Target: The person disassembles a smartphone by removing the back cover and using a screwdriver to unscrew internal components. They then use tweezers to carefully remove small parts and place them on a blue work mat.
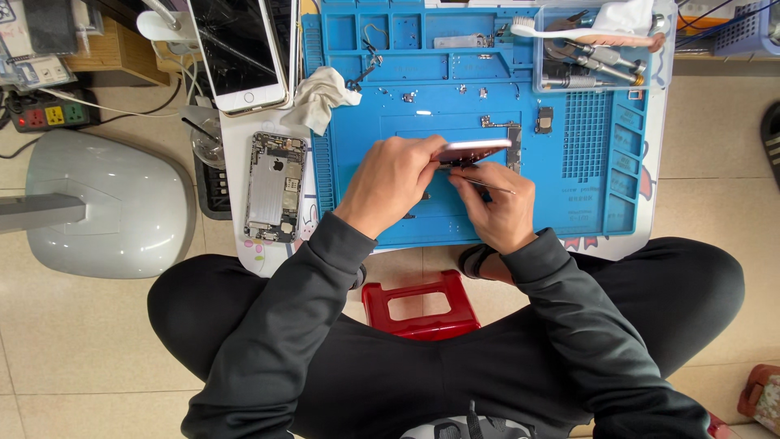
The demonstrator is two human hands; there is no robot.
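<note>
Head view: left hand (390, 183) grips a slim pink phone (474, 149); right hand (500, 211) pinches thin metal tweezers (487, 186) (over a blue mat (487, 97)).

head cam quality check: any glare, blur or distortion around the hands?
Head view: even, soft light with faint shadows; a glare streak on the white phone's screen; the left hand, right hand and the phone part they hold are slightly soft, and the thin tool is barely resolved; wide-angle bowing shows at the blue mat's edges.
</note>
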